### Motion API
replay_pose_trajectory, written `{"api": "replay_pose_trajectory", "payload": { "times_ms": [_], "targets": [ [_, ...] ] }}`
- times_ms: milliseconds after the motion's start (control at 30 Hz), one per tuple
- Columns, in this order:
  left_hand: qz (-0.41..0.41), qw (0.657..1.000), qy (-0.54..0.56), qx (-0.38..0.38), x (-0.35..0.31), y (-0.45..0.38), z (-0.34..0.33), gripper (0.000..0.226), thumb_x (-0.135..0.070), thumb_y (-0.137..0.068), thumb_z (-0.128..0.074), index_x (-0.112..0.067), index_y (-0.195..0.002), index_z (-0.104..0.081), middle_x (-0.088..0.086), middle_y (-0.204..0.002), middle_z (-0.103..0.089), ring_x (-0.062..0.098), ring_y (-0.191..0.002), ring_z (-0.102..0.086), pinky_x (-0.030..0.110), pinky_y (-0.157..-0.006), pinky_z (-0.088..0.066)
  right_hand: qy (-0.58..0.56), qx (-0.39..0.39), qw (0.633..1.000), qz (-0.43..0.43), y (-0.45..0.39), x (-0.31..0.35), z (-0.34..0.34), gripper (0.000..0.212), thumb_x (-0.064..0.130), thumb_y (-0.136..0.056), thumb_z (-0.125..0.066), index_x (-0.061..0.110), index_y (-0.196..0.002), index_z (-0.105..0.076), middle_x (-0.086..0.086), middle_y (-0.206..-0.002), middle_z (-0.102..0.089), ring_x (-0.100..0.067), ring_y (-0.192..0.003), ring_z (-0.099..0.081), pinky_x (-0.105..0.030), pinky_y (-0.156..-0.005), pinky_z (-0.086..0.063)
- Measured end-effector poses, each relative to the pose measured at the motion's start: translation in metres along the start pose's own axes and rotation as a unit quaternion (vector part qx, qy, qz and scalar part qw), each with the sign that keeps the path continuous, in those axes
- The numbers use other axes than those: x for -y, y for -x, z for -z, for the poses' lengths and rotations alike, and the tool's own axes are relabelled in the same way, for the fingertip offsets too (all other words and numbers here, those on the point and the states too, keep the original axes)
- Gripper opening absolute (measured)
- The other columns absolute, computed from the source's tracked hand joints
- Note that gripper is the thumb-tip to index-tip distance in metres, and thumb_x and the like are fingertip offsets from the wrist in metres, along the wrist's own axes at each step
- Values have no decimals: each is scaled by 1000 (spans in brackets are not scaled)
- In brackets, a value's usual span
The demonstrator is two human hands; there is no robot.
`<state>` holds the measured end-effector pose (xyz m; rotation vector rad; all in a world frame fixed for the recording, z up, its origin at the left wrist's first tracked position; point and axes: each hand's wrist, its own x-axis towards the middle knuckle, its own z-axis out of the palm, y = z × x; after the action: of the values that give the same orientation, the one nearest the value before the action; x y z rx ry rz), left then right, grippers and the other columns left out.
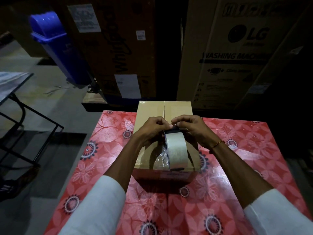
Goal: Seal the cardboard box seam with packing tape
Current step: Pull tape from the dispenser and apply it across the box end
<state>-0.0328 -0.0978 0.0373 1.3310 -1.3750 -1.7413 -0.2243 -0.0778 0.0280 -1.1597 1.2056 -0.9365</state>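
The cardboard box (165,133) sits closed on a table with a red flowered cloth (237,150), its top flaps meeting in a seam (164,109) that runs away from the person down the middle of the lid. A roll of packing tape (176,150) stands on edge on the near half of the lid, right on the line of the seam, its broad pale band facing the camera and its lower edge reaching the box's near rim.

Both hands meet at the top of the roll. The left hand (152,128) has its thumb and forefinger pressed together on what looks like the loose end of the tape, right at the seam. The right hand (191,128) curls over the far top of the roll, its fingertips pinched close beside those of the left; whether they grip the tape end or the roll itself cannot be told. A thin orange thread (218,144) circles the right wrist, and both forearms come out of white sleeves (101,206).

To the left of the hands, beyond the table edge, stands a black metal frame (25,116) on a grey floor. Beyond the hands, past the far end of the box, a blue bin (57,43) leans beside tall cartons, and the large carton (237,53) at the far right is printed as a washing machine.
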Motion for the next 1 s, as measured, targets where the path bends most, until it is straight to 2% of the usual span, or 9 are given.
{"api": "replay_pose_trajectory", "payload": {
  "times_ms": [133,233,300,467,567,700,867,933,1000],
  "targets": [
    [6,1000,22,-5,3,-1,1,13,-6,-87,-73,-4,-83,-61,8,-74,-62,15,-64,-62,25,-57,-53,3,-5,1000,-16,-4,-1,-1,29,13,-90,-70,15,-118,-60,-21,-106,-69,-31,-97,-69,-41,-77,-57],
    [1,1000,27,-11,4,-2,1,14,-5,-86,-74,-2,-82,-61,9,-71,-64,16,-63,-63,27,-58,-53,15,-27,999,-7,-3,2,-8,13,8,-93,-66,3,-105,-65,-12,-94,-68,-21,-85,-67,-22,-63,-56],
    [-1,999,36,-17,6,-3,3,16,-7,-87,-73,-2,-79,-61,9,-69,-63,18,-64,-61,29,-60,-52,19,-32,999,-1,-1,2,-10,8,7,-94,-63,1,-99,-66,-11,-91,-67,-17,-81,-65,-15,-59,-54],
    [-5,999,33,-21,12,0,7,16,-14,-97,-61,1,-92,-65,10,-79,-64,15,-70,-59,21,-58,-52,30,-29,999,-3,-2,1,-9,18,13,-99,-58,-3,-104,-63,-14,-92,-66,-21,-84,-66,-29,-71,-56],
    [-19,999,14,-33,15,-1,5,18,-18,-101,-55,-5,-95,-66,8,-89,-66,18,-83,-61,26,-69,-53,50,-39,998,13,-2,1,-13,12,12,-101,-55,3,-100,-63,-15,-90,-66,-22,-84,-65,-34,-75,-55],
    [-42,999,-8,-32,13,1,-2,24,-27,-98,-61,-4,-100,-65,9,-92,-63,19,-83,-62,25,-65,-54,82,-39,995,34,-2,-1,-14,16,14,-102,-53,0,-103,-61,-20,-94,-68,-23,-86,-66,-36,-79,-56],
    [-62,991,-86,-80,10,-4,-10,17,-23,-98,-59,-13,-87,-69,2,-78,-65,24,-82,-63,41,-76,-53,80,-37,995,45,0,-2,-12,19,18,-100,-57,1,-104,-65,-18,-94,-67,-19,-83,-66,-24,-70,-56],
    [-58,990,-96,-88,10,-3,-12,19,-27,-97,-58,-19,-85,-70,2,-79,-67,26,-85,-64,47,-85,-54,71,-37,996,38,1,-2,-11,21,20,-98,-61,1,-103,-68,-24,-100,-67,-24,-87,-66,-28,-72,-56],
    [-51,991,-87,-88,10,-2,-14,25,-32,-98,-53,-21,-84,-71,4,-86,-69,29,-93,-66,50,-91,-53,52,-37,997,31,1,-3,-11,20,19,-98,-62,0,-100,-68,-23,-97,-66,-27,-86,-65,-36,-75,-54]
  ]
}}
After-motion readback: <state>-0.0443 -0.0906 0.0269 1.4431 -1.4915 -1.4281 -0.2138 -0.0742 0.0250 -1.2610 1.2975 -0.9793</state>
